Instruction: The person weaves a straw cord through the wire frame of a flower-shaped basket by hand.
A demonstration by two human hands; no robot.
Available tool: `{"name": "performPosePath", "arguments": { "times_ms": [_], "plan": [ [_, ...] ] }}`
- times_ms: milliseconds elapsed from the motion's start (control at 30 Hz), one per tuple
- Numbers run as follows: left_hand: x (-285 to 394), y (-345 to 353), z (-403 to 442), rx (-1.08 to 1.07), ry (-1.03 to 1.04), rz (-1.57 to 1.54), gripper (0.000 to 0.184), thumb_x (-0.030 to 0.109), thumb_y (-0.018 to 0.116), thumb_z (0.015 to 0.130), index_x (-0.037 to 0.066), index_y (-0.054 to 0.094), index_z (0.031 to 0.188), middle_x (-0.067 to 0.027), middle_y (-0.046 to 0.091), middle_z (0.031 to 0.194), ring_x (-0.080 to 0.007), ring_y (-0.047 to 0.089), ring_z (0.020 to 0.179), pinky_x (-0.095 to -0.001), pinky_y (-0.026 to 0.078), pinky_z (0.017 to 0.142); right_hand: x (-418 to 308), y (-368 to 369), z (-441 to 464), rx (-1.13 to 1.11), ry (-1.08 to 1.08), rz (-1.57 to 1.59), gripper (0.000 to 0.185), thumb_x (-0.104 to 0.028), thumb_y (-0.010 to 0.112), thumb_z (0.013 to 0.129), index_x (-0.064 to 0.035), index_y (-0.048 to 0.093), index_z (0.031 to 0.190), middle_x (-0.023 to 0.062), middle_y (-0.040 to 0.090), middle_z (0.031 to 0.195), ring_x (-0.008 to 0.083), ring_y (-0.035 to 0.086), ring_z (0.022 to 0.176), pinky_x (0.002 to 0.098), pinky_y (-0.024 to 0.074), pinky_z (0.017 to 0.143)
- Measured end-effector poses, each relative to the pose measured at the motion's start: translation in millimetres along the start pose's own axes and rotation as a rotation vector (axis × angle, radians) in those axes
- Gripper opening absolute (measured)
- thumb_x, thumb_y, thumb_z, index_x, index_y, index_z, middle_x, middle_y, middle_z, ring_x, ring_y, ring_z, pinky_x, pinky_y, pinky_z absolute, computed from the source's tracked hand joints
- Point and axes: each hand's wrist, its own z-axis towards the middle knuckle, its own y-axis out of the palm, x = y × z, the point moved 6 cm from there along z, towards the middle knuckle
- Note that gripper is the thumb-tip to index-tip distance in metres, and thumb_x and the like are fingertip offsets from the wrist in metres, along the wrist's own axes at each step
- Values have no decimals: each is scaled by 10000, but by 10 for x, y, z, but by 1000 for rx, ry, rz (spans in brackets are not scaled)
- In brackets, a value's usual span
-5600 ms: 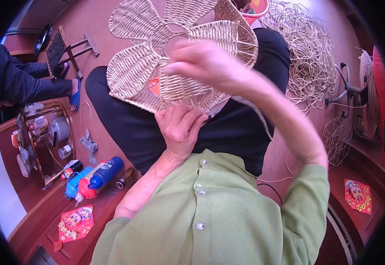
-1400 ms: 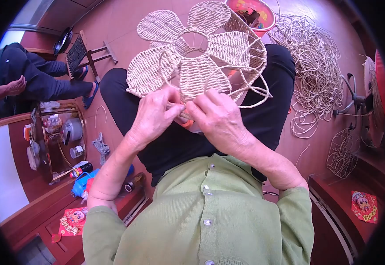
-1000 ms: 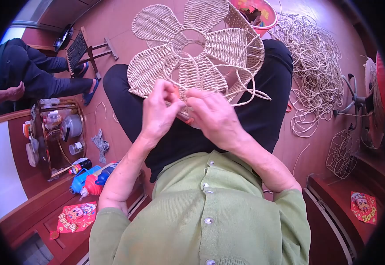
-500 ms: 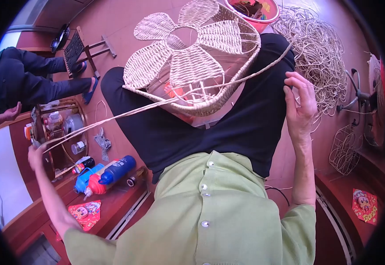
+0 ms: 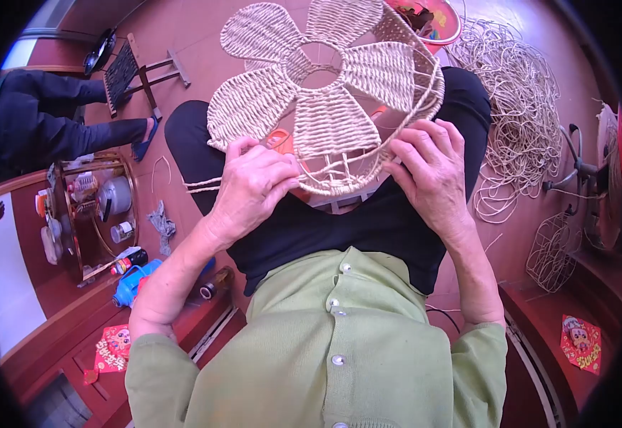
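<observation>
A woven cord basket (image 5: 336, 125), with a flower of broad petals around a round hole, lies across my knees. At its near left edge my left hand (image 5: 254, 182) is closed, fingers and thumb together on the cord (image 5: 200, 187), whose ends stick out to the left. Around the near right rim curl the fingers of my right hand (image 5: 431, 167), closed on the basket's edge. Between the hands, a loose strand runs along the near rim below the front petal. My fingers hide the exact grip points.
A heap of loose cord (image 5: 507, 114) lies on the floor at right, beside a red bucket (image 5: 429, 21). At left are another person's legs (image 5: 61, 121), a small stool (image 5: 122, 75), a rack (image 5: 100, 207) holding containers, and a blue flask (image 5: 136, 282).
My left hand has come in from far left to the basket's near edge. The right hand, open and apart before, now grips the rim. The flower basket has shifted slightly right.
</observation>
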Motion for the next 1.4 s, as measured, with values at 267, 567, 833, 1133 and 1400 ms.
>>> {"name": "performPosePath", "arguments": {
  "times_ms": [267, 567, 833, 1133, 1400],
  "plan": [
    [89, 308, -384, 123, 138, 128, 277, 49, 813, 731, 81, 714, 988, -46, 703, 938, -228, 690, 917, -425, 485, 905, -197, 206, -356, -135, 22, -29, 304, -240, 828, 767, -125, 689, 1011, 14, 641, 1048, 226, 583, 1145, 498, 370, 1101],
    [-673, -597, -746, 467, -261, 292, 76, 4, 653, 891, 44, 684, 949, -129, 646, 954, -308, 645, 955, -420, 520, 862, -162, 150, -316, -76, 9, -27, 281, -176, 805, 774, -123, 687, 1024, 6, 640, 1076, 226, 571, 1162, 449, 398, 1074],
    [-2691, -3404, -4052, 973, -1584, 638, 422, 360, 758, 887, 35, 751, 1156, -137, 768, 1006, -282, 747, 917, -400, 579, 781, -155, 141, -318, -76, 17, -27, 315, -156, 813, 764, -124, 681, 1048, 4, 634, 1062, 230, 581, 1142, 449, 409, 1054],
    [-151, -539, -625, 272, -161, 164, 382, 142, 860, 776, 27, 703, 1104, -150, 694, 1101, -338, 684, 1012, -425, 560, 885, -440, 228, -297, -78, -37, 169, 474, -206, 856, 702, -140, 673, 1134, 2, 648, 1088, 234, 595, 1139, 460, 406, 1019],
    [284, 297, -696, 126, -184, 27, 178, 64, 776, 857, 74, 735, 1030, -82, 651, 777, -282, 665, 681, -389, 521, 621, -631, 513, -354, -65, -50, 140, 491, -219, 843, 694, -146, 688, 1154, -9, 637, 1019, 221, 590, 1065, 457, 407, 993]
  ]
}}
